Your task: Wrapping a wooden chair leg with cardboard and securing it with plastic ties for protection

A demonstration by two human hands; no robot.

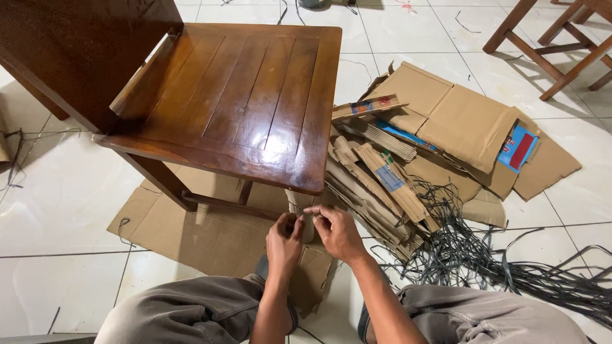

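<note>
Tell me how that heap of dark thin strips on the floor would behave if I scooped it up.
The dark strips look thin and curling, so probably floppy and light. They lie tangled, so a handful would likely drag others along, snagging the folded cardboard pile beside them.

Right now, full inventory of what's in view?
chair: one, dark brown wood, centre-left, over the flat cardboard
flat cardboard: one sheet, tan, on the floor under the chair
cardboard pile: one heap of flattened boxes and folded strips, tan with blue and red patches, right of the chair
straps: many, dark grey, tangled on the floor at lower right
second chair: legs only, brown wood, top right
floor: white tiles
left hand: pinching a thin strand below the seat edge
right hand: pinching the same strand
</note>
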